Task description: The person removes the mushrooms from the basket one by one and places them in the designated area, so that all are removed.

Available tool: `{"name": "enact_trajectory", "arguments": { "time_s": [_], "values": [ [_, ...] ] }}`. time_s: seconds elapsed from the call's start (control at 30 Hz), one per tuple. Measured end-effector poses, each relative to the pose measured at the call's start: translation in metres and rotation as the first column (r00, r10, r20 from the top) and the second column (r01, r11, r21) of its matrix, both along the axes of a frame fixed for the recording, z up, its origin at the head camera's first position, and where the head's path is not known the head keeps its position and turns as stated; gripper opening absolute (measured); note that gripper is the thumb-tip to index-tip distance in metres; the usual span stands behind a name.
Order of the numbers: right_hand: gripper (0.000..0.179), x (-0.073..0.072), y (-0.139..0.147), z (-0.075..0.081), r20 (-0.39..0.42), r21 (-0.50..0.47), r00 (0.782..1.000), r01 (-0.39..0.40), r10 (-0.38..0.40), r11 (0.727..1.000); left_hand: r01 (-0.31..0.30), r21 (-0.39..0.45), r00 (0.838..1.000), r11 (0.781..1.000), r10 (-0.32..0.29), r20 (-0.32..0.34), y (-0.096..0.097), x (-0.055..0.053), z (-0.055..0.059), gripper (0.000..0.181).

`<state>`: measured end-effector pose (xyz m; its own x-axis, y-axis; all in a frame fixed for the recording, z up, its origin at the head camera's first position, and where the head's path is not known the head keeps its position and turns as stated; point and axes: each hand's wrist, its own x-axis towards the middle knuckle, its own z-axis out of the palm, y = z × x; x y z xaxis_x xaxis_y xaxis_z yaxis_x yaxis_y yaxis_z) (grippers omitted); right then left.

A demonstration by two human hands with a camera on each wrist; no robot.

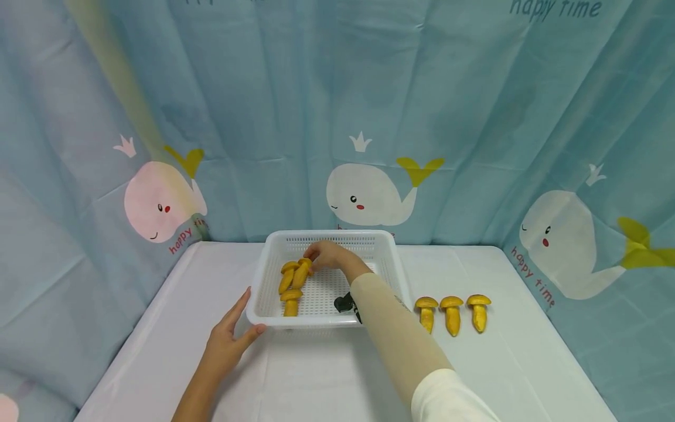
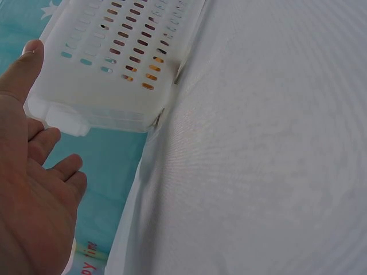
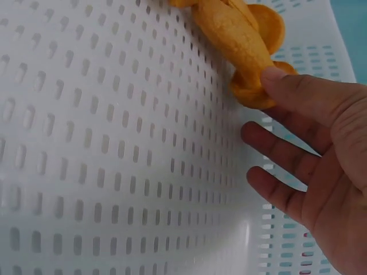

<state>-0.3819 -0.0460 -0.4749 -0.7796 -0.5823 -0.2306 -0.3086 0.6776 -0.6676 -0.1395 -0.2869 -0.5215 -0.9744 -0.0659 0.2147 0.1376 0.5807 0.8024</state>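
Note:
A white perforated plastic basket (image 1: 327, 321) stands on the table with several yellow-brown toy mushrooms in its left part. Inside it, my right hand (image 1: 329, 256) pinches one mushroom (image 1: 302, 274) near its cap, between the thumb and a finger partly hidden behind it. That mushroom (image 3: 238, 43) lies against others in the right wrist view. Beside it is another mushroom (image 1: 286, 278), and nearer the front a third mushroom (image 1: 291, 302). My left hand (image 1: 224, 343) is at the basket's front left corner, its thumb at the rim and its fingers loosely spread.
Right of the basket, three more mushrooms (image 1: 451, 315) lie in a row on the white tablecloth (image 1: 311, 375), caps away from me. A blue curtain (image 1: 295, 117) with whale prints hangs behind the table and at both sides. My right forearm crosses the basket's front rim.

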Motion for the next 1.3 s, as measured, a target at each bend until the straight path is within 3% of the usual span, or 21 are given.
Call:
{"name": "enact_trajectory", "arguments": {
  "time_s": [0.33,0.67,0.87,1.3],
  "values": [
    [0.027,0.004,0.002,0.007,-0.038,-0.034,0.999,0.016,-0.017,0.999,0.014,0.027,1.0,1.0,-0.014,0.003,0.004,0.001,0.0,0.09],
    [0.027,0.005,0.006,0.044,-0.152,-0.1,0.988,-0.042,0.026,0.994,-0.004,-0.011,1.0,1.0,0.004,-0.012,0.0,0.001,-0.002,0.09],
    [0.03,0.013,0.011,0.064,-0.166,-0.135,0.986,-0.055,0.032,0.989,-0.008,-0.008,1.0,1.0,0.008,0.003,-0.002,0.001,-0.004,0.089],
    [0.03,0.033,0.029,0.084,-0.268,-0.161,0.963,-0.062,0.017,0.985,0.0,-0.01,1.0,1.0,0.0,-0.006,0.0,0.0,-0.002,0.09]
  ]
}}
